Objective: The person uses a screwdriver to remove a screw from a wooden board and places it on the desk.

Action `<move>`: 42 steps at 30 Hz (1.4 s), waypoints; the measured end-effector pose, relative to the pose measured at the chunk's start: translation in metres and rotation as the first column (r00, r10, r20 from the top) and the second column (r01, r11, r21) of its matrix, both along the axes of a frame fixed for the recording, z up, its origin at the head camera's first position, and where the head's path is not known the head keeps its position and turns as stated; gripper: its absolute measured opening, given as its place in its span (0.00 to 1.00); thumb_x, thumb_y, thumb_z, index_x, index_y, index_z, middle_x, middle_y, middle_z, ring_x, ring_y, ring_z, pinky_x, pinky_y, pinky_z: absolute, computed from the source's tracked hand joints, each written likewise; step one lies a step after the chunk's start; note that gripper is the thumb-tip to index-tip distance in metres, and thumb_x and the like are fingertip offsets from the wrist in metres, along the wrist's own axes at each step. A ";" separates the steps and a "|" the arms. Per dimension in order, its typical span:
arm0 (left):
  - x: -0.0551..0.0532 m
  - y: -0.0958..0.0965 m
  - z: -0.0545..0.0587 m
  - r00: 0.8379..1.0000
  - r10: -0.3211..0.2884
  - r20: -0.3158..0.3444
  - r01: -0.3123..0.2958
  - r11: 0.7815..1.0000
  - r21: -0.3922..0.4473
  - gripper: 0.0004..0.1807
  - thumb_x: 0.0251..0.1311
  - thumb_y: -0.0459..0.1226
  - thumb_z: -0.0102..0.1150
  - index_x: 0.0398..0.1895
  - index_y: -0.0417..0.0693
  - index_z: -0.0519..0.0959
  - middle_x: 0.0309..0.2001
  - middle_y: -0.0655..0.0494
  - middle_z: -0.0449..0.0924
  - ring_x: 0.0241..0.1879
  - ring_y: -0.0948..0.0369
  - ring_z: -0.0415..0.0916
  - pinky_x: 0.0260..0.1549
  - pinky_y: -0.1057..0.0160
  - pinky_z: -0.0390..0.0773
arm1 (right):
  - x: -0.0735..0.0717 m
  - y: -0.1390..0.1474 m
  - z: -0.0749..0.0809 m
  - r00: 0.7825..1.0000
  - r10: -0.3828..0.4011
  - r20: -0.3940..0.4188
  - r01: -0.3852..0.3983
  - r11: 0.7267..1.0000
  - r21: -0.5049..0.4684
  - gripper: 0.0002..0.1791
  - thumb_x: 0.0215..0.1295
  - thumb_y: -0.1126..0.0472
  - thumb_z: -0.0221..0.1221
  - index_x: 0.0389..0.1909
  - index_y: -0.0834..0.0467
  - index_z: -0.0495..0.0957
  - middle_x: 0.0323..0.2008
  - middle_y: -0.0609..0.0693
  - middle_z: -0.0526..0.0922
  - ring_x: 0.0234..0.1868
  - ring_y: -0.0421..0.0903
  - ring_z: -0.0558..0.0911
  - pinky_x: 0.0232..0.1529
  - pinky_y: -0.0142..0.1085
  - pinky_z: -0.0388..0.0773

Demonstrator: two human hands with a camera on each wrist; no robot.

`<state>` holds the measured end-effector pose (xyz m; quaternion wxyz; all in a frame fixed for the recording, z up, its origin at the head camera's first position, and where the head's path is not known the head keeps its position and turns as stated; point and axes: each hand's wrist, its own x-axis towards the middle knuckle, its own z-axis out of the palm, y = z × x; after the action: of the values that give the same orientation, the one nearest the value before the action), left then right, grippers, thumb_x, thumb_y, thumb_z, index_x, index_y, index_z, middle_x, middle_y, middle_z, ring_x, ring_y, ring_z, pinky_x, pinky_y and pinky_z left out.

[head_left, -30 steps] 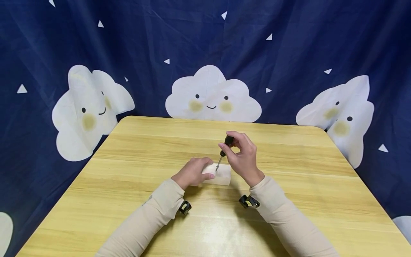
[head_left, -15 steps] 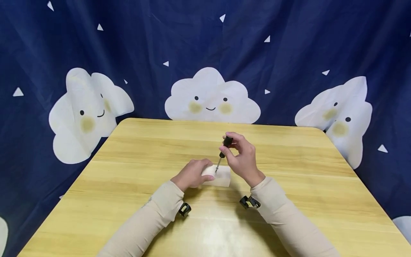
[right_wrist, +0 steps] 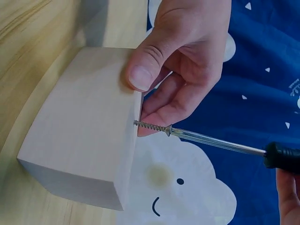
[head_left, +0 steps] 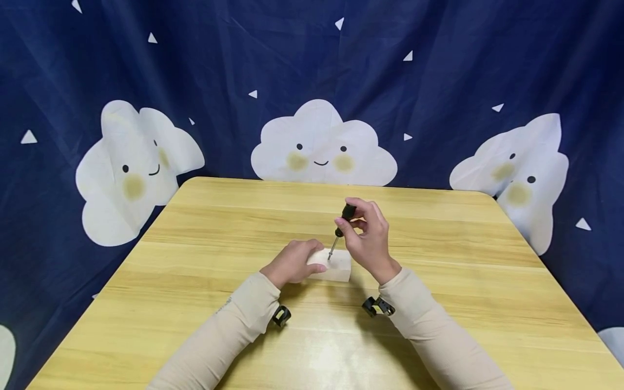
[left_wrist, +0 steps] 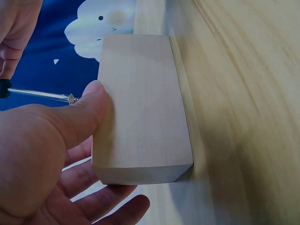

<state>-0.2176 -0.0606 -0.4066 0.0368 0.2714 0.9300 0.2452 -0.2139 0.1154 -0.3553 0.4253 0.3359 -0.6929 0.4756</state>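
Note:
A pale wooden block (left_wrist: 140, 103) lies on the table in the middle of the head view. My left hand (head_left: 292, 261) grips its left end, the thumb on the near side and fingers on the far side. In my right hand (head_left: 369, 235) is a screwdriver (right_wrist: 218, 140) with a black handle, pinched between thumb and fingers and tilted toward me. The screwdriver's tip meets the head of a metal screw (right_wrist: 152, 126). That screw's point is at the block's upper face, with most of its thread showing. In the left wrist view my left thumb partly hides the screw.
The wooden table (head_left: 195, 303) has rounded far corners. Behind it hangs a dark blue curtain (head_left: 224, 54) with smiling clouds and small white triangles. Black clip-like mounts (head_left: 281, 315) sit at both wrists.
The right fingers have shifted slightly on the screwdriver handle. Block, screw and left hand keep nearly the same places; the head view bobs a little.

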 end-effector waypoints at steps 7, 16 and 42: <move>0.000 0.000 0.000 1.000 0.007 0.008 -0.007 1.000 0.001 0.27 0.51 0.47 0.63 0.52 0.43 0.73 0.45 0.52 0.78 0.41 0.58 0.75 0.42 0.61 0.73 | -0.003 0.002 -0.003 0.998 0.055 0.020 -0.056 0.998 0.011 0.24 0.46 0.80 0.62 0.47 0.69 0.70 0.33 0.59 0.74 0.29 0.50 0.78 0.27 0.34 0.79; 0.000 0.000 0.001 1.000 0.002 0.009 -0.002 1.000 0.004 0.27 0.52 0.48 0.63 0.53 0.43 0.72 0.49 0.51 0.77 0.49 0.55 0.73 0.49 0.60 0.71 | 0.012 -0.007 0.014 0.998 -0.044 -0.036 0.042 0.999 -0.035 0.25 0.38 0.82 0.66 0.42 0.73 0.70 0.31 0.67 0.68 0.26 0.54 0.74 0.20 0.37 0.78; 0.002 -0.001 0.006 0.999 0.019 0.040 -0.019 1.000 -0.007 0.27 0.52 0.47 0.63 0.53 0.44 0.73 0.48 0.52 0.77 0.49 0.56 0.73 0.49 0.60 0.70 | 0.012 -0.009 0.013 0.997 -0.013 -0.075 0.012 1.000 -0.002 0.29 0.33 0.83 0.67 0.43 0.75 0.68 0.31 0.66 0.70 0.26 0.55 0.76 0.21 0.37 0.78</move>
<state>-0.2154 -0.0612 -0.4006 0.0539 0.2576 0.9324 0.2479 -0.2016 0.1061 -0.3420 0.4541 0.3488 -0.6782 0.4606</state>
